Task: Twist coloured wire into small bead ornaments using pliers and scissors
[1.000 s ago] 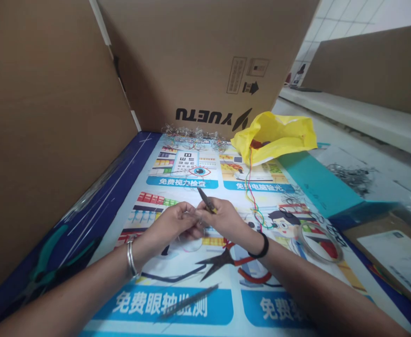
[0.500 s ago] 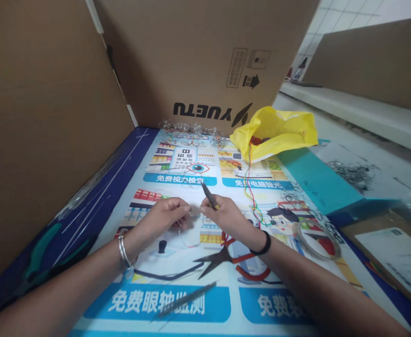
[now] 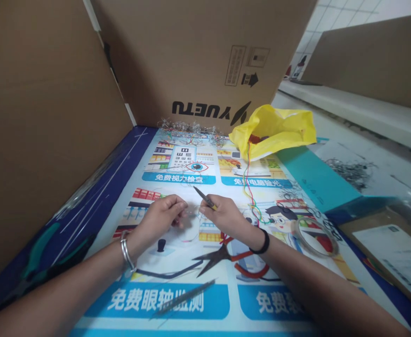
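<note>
My left hand [image 3: 163,214] is pinched on a thin clear loop of wire or thread [image 3: 187,229] that hangs just above the printed mat [image 3: 177,178]. My right hand [image 3: 226,216] grips small pointed pliers [image 3: 204,198], tips aimed up and left, close to the left fingertips. Red-handled scissors [image 3: 226,260] lie on the mat just below my right wrist. Coloured threads [image 3: 249,187] run from a yellow plastic bag [image 3: 272,131] toward my right hand.
Cardboard walls [image 3: 198,61] stand at the back and left. A tape roll [image 3: 314,236] lies right of my arm. Green-handled pliers [image 3: 40,262] rest at the left. A dark metal tool [image 3: 184,299] lies near the front. Small wire pieces [image 3: 191,127] pile along the back wall.
My hands have drawn slightly apart, stretching the fine loop between them. The pliers' tips have swung lower and further left. The view has shifted a little.
</note>
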### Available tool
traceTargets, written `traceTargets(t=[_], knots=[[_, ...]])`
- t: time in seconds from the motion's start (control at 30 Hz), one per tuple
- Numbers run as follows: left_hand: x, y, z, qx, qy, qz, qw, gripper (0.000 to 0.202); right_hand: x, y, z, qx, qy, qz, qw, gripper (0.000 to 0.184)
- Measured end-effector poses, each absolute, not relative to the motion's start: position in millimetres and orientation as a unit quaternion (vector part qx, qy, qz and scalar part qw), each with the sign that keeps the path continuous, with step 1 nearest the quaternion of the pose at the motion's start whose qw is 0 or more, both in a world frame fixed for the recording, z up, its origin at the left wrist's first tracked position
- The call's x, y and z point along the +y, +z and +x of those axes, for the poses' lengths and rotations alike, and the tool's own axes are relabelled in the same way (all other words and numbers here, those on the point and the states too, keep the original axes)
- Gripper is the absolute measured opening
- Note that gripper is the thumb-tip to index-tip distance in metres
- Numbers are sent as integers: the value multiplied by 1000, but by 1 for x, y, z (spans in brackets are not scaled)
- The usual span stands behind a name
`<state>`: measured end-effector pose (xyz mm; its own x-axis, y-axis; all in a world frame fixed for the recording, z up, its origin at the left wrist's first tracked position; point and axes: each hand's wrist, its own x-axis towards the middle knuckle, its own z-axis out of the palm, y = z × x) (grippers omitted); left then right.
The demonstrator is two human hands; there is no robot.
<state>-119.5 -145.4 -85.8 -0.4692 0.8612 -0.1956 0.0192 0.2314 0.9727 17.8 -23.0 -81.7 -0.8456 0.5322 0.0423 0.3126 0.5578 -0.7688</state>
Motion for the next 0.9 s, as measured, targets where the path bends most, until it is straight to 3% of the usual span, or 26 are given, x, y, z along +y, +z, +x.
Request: traceTargets(t=[0.33, 0.57, 0.73, 0.9], knots=[[-145, -86, -120, 670, 544, 300, 406, 20, -21, -81, 19, -882, 383, -240, 134, 12], [-148, -81, -121, 641, 507, 342, 463, 21, -20, -84, 19, -877, 378, -261, 144, 11], [-149, -79, -124, 669, 454, 391, 440, 19, -16, -82, 21, -882, 385, -239, 128, 15], [-150, -73, -129, 687, 416, 412, 432, 17, -2, -71, 29, -929, 276, -226, 102, 24]])
